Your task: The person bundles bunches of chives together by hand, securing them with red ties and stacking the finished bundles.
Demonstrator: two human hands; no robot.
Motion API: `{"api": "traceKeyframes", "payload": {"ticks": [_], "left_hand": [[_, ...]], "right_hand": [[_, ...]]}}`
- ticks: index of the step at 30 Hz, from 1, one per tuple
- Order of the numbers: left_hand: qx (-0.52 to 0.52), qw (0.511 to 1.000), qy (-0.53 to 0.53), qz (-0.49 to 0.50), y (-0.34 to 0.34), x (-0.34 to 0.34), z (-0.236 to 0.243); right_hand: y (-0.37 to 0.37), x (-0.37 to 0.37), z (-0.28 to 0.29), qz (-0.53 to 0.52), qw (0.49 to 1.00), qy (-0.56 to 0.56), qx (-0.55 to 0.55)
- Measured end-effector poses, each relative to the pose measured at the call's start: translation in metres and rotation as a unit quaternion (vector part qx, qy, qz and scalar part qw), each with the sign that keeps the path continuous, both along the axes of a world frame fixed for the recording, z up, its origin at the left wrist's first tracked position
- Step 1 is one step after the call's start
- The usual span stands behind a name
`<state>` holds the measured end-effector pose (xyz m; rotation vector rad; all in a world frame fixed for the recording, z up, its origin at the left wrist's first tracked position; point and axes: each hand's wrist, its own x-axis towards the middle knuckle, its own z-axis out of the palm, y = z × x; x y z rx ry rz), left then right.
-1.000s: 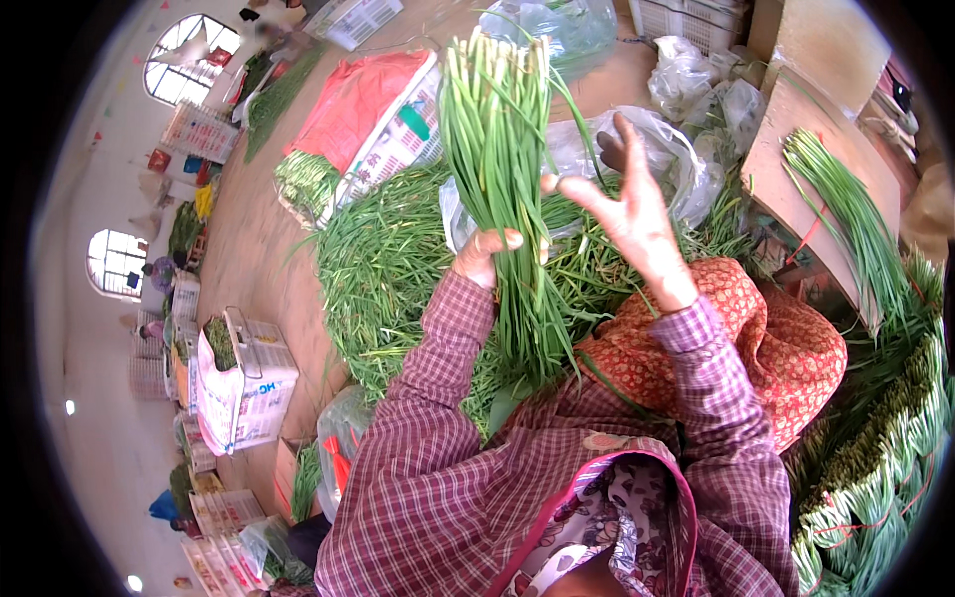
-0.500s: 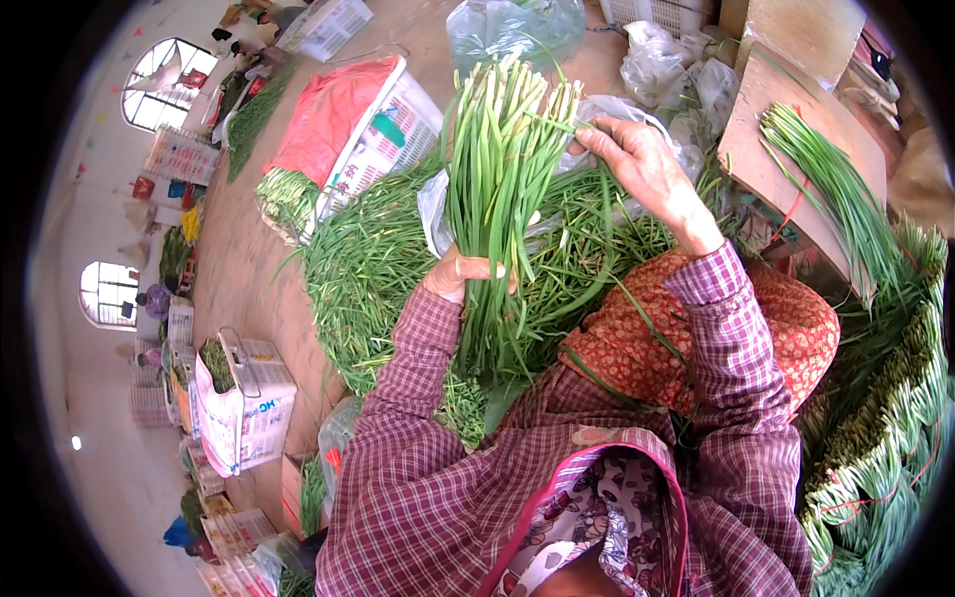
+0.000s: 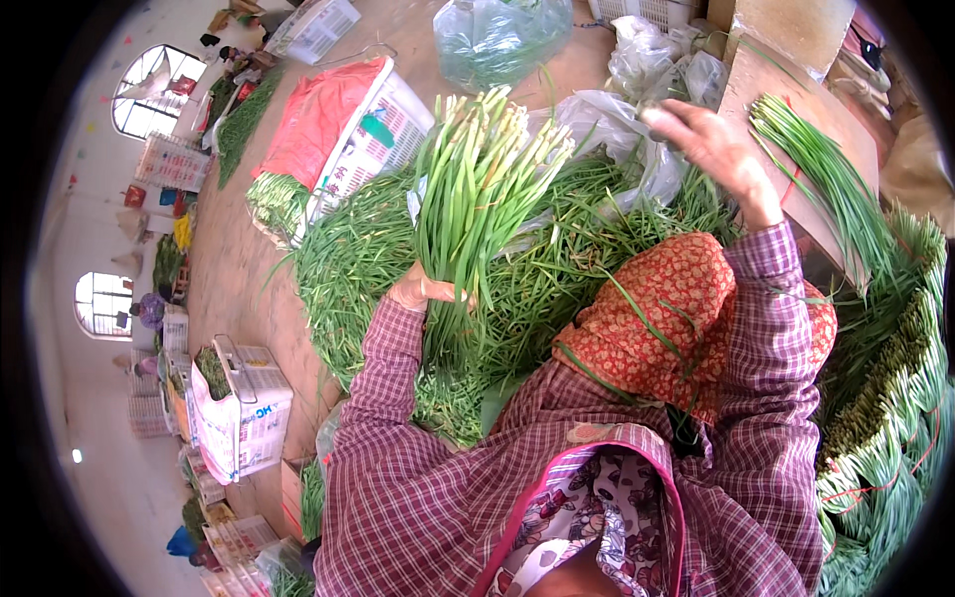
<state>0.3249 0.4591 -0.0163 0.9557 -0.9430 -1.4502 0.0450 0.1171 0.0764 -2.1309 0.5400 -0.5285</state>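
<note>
My left hand (image 3: 430, 289) is wrapped round the lower part of a thick bundle of garlic chives (image 3: 482, 189), which stands nearly upright with its pale stem ends at the top. Out to the right, my right hand (image 3: 711, 144) is raised above a clear plastic bag, its fingers stretched out and somewhat blurred. No stalk shows in it. Beneath the bundle, a wide heap of loose chives (image 3: 348, 249) spreads in front of my lap. A few single leaves lie on the red flowered cloth (image 3: 647, 308) over my knee.
A tied chive bunch (image 3: 811, 159) rests on a board (image 3: 846, 129) at the right. Below it are stacked bunches (image 3: 885, 458). At the left stand a white crate (image 3: 373, 139) with red cloth and another crate (image 3: 249, 418). Plastic bags (image 3: 502, 45) lie at the back.
My right hand has moved away from the bundle, to the right, and no longer pinches a stalk. The bundle in my left hand has shifted a little left and down.
</note>
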Motion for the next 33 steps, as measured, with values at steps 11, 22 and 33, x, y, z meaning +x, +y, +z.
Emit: {"api": "traceKeyframes", "payload": {"ticks": [11,22,33], "left_hand": [[0.022,0.999,0.025,0.005,-0.009,-0.021,0.013],[-0.016,0.999,-0.018,-0.027,-0.016,-0.022,0.006],[0.036,0.998,-0.041,0.028,-0.013,-0.029,0.01]], "right_hand": [[0.028,0.05,-0.001,-0.16,0.962,-0.206,-0.076],[0.093,0.037,0.004,-0.122,0.916,-0.119,-0.363],[0.056,0.024,-0.005,-0.225,0.894,-0.103,-0.374]]}}
